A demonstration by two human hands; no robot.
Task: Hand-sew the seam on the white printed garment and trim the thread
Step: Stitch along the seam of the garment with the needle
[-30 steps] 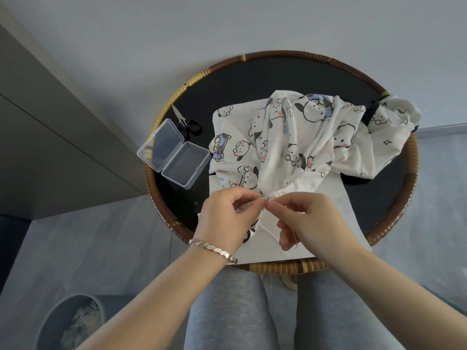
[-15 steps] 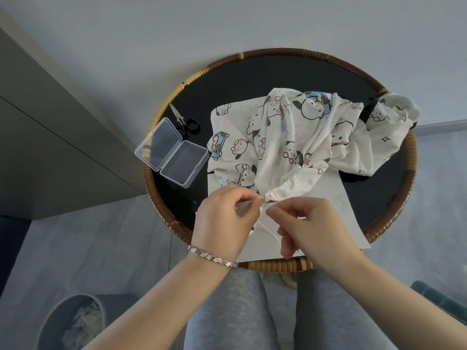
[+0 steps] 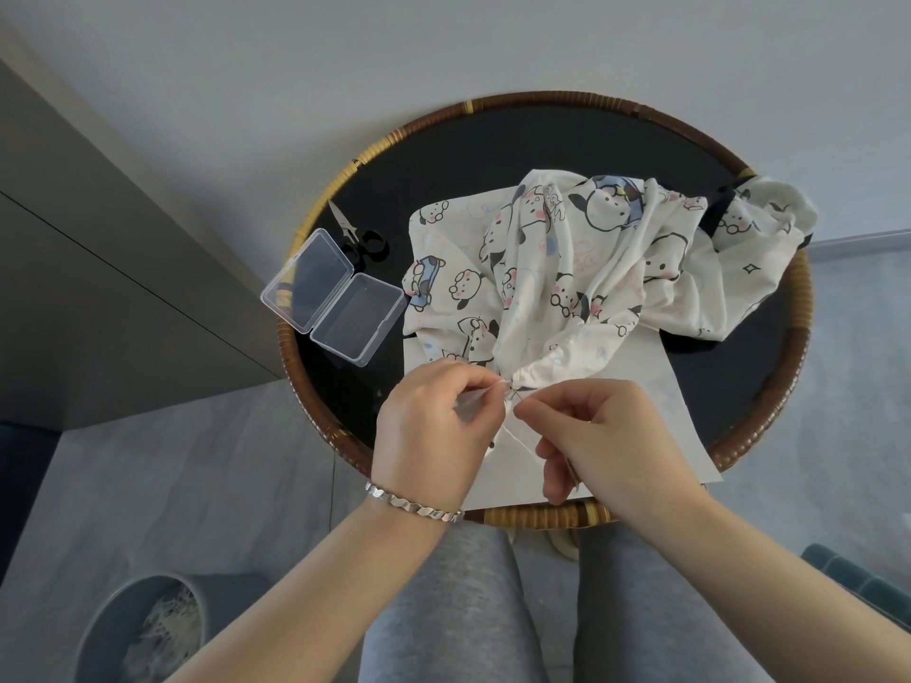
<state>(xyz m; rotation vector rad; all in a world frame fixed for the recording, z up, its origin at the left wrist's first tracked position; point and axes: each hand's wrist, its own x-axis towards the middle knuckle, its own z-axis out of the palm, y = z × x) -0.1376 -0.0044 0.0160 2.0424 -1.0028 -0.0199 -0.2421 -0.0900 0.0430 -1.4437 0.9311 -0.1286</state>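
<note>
The round bench [image 3: 542, 98], black on top with a woven cane rim, fills the middle of the head view. The white printed garment [image 3: 591, 268] lies crumpled across its centre and right side, one fold spilling over the far right edge. Its cloth is drawn into a gathered point near the near edge. Under the garment, a plain white sheet [image 3: 655, 386] lies flat and reaches the near edge.

Grey trouser legs [image 3: 443, 608] show below the bench, and a grey bin [image 3: 143, 628] with pale shreds inside stands on the floor at the lower left.

The two hands meet just above the near edge, fingertips almost touching. The left hand [image 3: 424, 431] has its fingers curled and pinches the gathered point of the garment. The right hand [image 3: 606, 436] has thumb and forefinger closed on a fine white thread [image 3: 517, 433], which runs from the gathered point down toward its lower fingers.

A clear plastic box [image 3: 335, 298] lies open at the left edge, its lid folded back over the rim. Small black-handled scissors [image 3: 362, 241] lie just beyond it, blades pointing toward the far left. A silver bracelet [image 3: 414, 502] circles the left wrist. A thin dark sliver shows between the fingertips; I cannot tell whether it is the needle.
</note>
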